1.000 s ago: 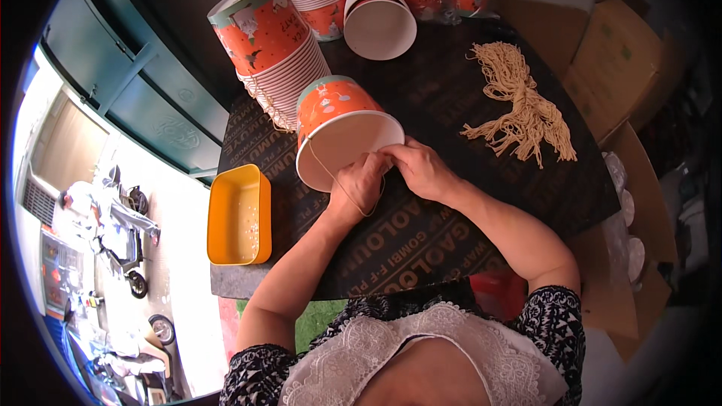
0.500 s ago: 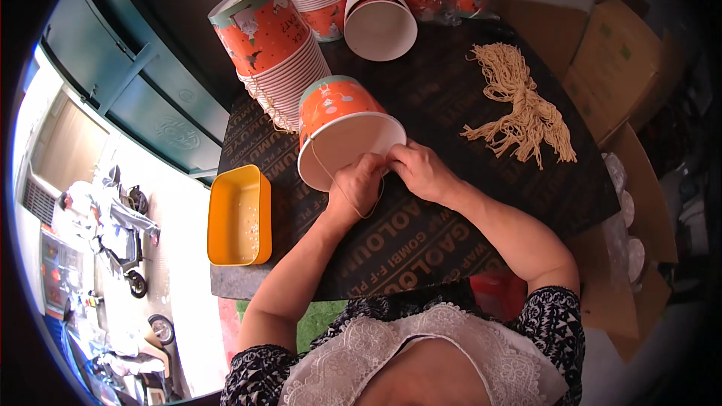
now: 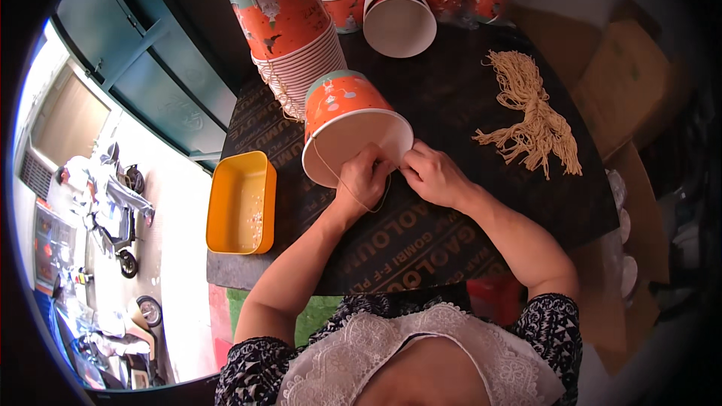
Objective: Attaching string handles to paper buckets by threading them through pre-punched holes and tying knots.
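Observation:
A paper bucket (image 3: pixel 347 99), orange with a green base band and a white rim, lies tilted with its mouth toward me. My left hand (image 3: pixel 364 179) reaches just inside the mouth near the lower right rim, its fingers closed together. Close beside it, my right hand (image 3: pixel 438 174) pinches at the right edge of the rim. A thin tan cord (image 3: pixel 323 156) hangs from the rim's left side, loops below my left hand and rises between the two hands. Both hands' fingertips are partly hidden, so the cord's end cannot be made out.
Nested orange buckets (image 3: pixel 289 22) stand behind on the left, cords hanging down their side. Another white-mouthed bucket (image 3: pixel 400 26) lies farther back. A bundle of tan cords (image 3: pixel 532 113) is on the right of the dark table (image 3: pixel 444 98); a yellow tub (image 3: pixel 241 203) sits left.
My hands have spread slightly apart at the rim, the right one shifting right. The whole view has swung a little, moving the stacks and cord bundle rightward in the picture.

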Demonstrator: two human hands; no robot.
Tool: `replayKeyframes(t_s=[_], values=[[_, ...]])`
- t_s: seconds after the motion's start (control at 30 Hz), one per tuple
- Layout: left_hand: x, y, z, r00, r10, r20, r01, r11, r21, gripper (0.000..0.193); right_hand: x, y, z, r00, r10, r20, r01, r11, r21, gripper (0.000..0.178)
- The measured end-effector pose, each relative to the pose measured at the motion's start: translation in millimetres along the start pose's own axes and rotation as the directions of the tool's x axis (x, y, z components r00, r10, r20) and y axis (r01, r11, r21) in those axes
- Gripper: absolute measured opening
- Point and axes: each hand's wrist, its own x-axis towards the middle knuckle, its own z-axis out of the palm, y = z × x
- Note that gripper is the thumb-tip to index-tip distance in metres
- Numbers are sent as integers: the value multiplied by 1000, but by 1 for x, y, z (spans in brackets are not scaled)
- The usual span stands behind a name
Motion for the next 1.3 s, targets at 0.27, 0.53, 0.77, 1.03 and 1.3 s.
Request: replayKeyframes(t_s=[0.27,0.53,0.77,1.03,1.3], values=[[4,-7,0,995,32,-100,-30,999,20,3,0,1,3,998,-58,37,63,985,-158,10],[6,-3,-15,990,43,135,-24,990,-139,5,0,2,1,998,-43,54,54,975,-217,13],[5,3,-11,966,125,226,-31,924,-381,6,0,4,3,998,-13,64,27,975,-219,14],[7,3,-4,989,48,139,-28,989,-144,8,-1,4,6,997,48,59,-36,983,-180,11],[9,3,0,987,-19,158,29,997,-64,9,-1,8,5,993,116,28,-114,992,-53,8]])
